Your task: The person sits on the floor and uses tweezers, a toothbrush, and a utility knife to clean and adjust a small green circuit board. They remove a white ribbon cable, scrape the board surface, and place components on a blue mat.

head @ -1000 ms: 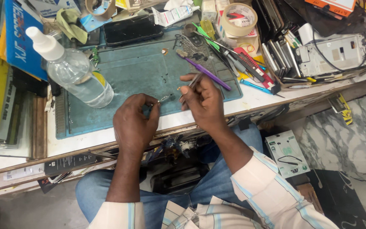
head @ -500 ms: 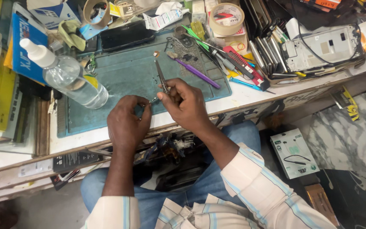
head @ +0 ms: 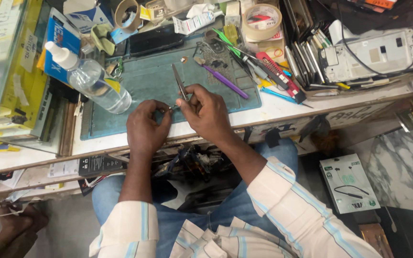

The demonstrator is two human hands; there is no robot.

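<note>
Two Hands on a Small Part Above the Work Mat

Both hands meet over the front edge of the teal work mat (head: 144, 81). The right hand (head: 206, 112) grips metal tweezers (head: 179, 85), whose free end points away from the person. The left hand (head: 145, 128) is pinched closed on a small metal part (head: 172, 108), held at the tweezer tips; its kind is too small to tell. A clear plastic bottle (head: 94, 81) lies at the mat's left. A purple tool (head: 225, 82) rests to the right.
</note>
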